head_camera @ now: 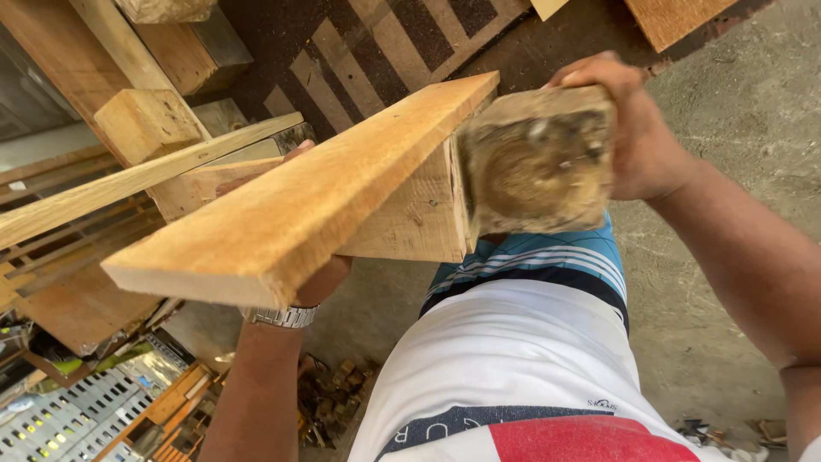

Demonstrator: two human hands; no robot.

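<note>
My right hand (640,128) grips a dirty, weathered wooden block (537,162) from behind, held against the end of a joined wooden piece (410,214). A long pale plank (308,197) lies on top of that piece and sticks out toward me and to the left. My left hand (323,278) is mostly hidden beneath the plank, supporting it from below; a metal watch (282,316) shows on that wrist. My knee in striped shorts (530,257) is just under the block.
Stacked timber and wooden blocks (145,120) stand at the upper left, with a thin batten (128,184) lying across them. A slatted pallet (376,51) lies behind. Bare concrete floor (727,282) spreads to the right. Scraps and a perforated metal strip (68,419) lie lower left.
</note>
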